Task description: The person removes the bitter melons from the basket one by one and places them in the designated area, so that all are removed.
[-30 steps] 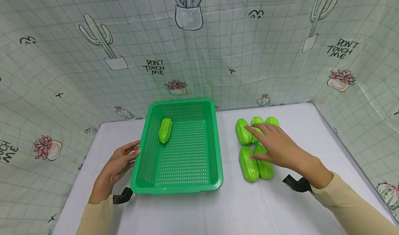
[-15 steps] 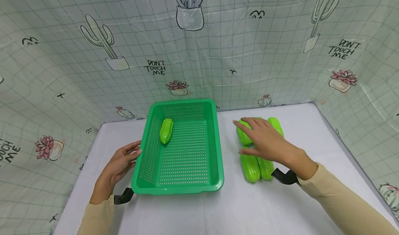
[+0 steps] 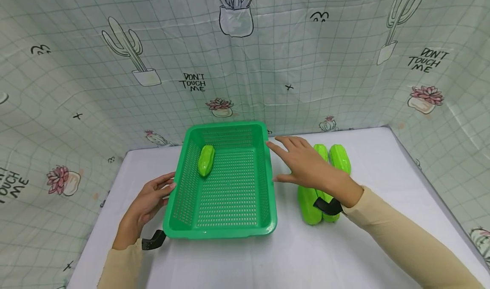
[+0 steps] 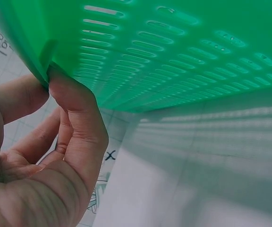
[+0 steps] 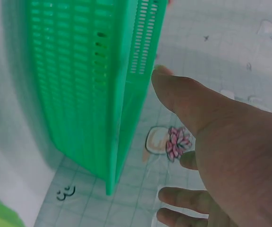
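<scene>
A green perforated plastic basket (image 3: 218, 233) stands on the table. My left hand (image 3: 151, 197) grips its left rim; in the left wrist view, thumb and index finger (image 4: 81, 106) pinch the basket's edge (image 4: 44, 71). One glossy light-green gourd-like vegetable (image 3: 206, 160) lies inside, near the left wall. My right hand (image 3: 308, 165) holds nothing and spreads its fingers beside the basket's right rim, fingertips right at the edge. Below and behind that hand lie several more of these vegetables (image 3: 340, 158), partly hidden by the hand and wrist.
A white cloth covers the table (image 3: 214, 265). Grid-patterned fabric (image 3: 245, 67) with cactus drawings encloses the back and both sides, close behind the basket. Black wrist mounts (image 3: 328, 206) stick out near both sleeves.
My right hand has moved left from above the vegetables to the basket's right rim, carrying nothing. The left hand stays at the basket's left rim.
</scene>
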Tool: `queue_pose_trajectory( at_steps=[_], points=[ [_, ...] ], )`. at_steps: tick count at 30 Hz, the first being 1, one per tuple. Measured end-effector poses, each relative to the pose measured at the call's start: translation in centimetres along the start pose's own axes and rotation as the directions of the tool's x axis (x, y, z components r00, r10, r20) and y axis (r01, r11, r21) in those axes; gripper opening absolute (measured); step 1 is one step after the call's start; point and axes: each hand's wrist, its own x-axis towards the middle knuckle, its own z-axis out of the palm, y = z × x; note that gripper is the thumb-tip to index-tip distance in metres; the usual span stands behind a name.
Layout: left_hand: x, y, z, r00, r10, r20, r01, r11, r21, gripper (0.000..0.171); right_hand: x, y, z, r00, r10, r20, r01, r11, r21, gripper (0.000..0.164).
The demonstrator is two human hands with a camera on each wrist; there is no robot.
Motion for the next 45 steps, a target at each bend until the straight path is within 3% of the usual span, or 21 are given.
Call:
queue_pose_trajectory(
  at_steps=[13, 29, 36, 45],
  points=[
    [0.0, 0.0, -0.1, 1.000, 0.003, -0.003, -0.003, 1.000, -0.020, 0.060, 4.2, -2.5, 0.7, 0.997, -0.058, 0.055, 0.060, 0.997, -0.039, 0.100],
    [0.0, -0.3, -0.2, 1.000, 0.009, -0.006, -0.009, 0.999, -0.034, 0.059, 8.5, -4.5, 2.5, 0.988, -0.114, 0.103, 0.115, 0.993, 0.002, 0.099],
    [0.2, -0.3, -0.3, 1.000, 0.030, 0.006, -0.029, 0.998, -0.059, 0.060, 10.6, -5.3, 3.1, 0.983, -0.079, 0.163, 0.077, 0.997, 0.018, 0.101],
    [0.1, -0.1, 0.1, 1.000, 0.001, -0.014, -0.001, 0.999, -0.049, 0.057, 12.9, -6.9, 4.0, 0.963, -0.031, 0.266, 0.033, 0.999, -0.002, 0.104]
  ],
)
